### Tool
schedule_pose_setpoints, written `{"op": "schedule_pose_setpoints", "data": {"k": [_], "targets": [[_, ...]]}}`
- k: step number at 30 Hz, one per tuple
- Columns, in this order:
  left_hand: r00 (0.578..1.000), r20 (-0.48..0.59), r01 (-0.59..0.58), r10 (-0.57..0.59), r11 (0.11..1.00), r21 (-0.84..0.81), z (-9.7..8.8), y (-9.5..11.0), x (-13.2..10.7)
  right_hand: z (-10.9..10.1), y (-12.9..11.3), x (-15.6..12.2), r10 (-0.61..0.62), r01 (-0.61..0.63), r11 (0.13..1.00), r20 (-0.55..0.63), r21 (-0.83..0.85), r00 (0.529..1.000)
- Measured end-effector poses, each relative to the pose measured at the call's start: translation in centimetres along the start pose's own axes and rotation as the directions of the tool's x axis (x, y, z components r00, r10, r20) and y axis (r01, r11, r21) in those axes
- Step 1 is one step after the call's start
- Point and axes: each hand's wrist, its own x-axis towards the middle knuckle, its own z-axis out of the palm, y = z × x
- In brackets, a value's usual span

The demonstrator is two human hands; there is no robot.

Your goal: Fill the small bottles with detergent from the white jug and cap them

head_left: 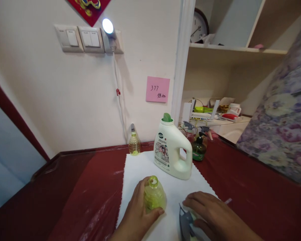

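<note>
A pale-green plastic loop-handled jug (167, 150) bars the way ahead; left of the left hand (139, 209), the glossy dark-red counter (87, 187) allows passage.

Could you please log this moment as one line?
left hand: holds yellow bottle, mouth open | right hand: at gray spray head | jug: upright on white sheet
</note>
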Motion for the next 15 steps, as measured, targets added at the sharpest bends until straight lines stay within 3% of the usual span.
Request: {"op": "schedule_pose_setpoints", "data": {"k": [3, 6, 9, 11, 15], "targets": [[1.0, -0.022, -0.005, 0.005, 1.0, -0.002, 0.0, -0.2, 0.0, -1.0, 0.2, 1.1, -0.038, 0.038, 0.999, 0.024, 0.002, 0.999], [0.999, -0.028, -0.019, 0.019, 1.0, -0.012, 0.0, -0.6, 0.0, -1.9, 1.4, 2.8, 0.072, -0.061, 0.996, -0.219, 0.057, 0.973], [0.999, -0.03, -0.042, 0.041, 0.998, -0.038, -0.1, -0.9, 0.0, -2.7, 3.4, 5.3, 0.22, -0.179, 0.975, -0.425, 0.134, 0.878], [0.998, -0.061, -0.025, 0.02, 0.997, -0.075, -0.3, -0.7, 0.0, -2.7, 4.9, 7.0, 0.313, -0.249, 0.948, -0.433, 0.2, 0.845], [0.975, -0.222, -0.028, 0.002, 0.993, -0.112, -1.1, 0.1, 0.3, -1.5, 7.5, 9.7, 0.457, -0.326, 0.858, -0.302, 0.397, 0.837]]}}
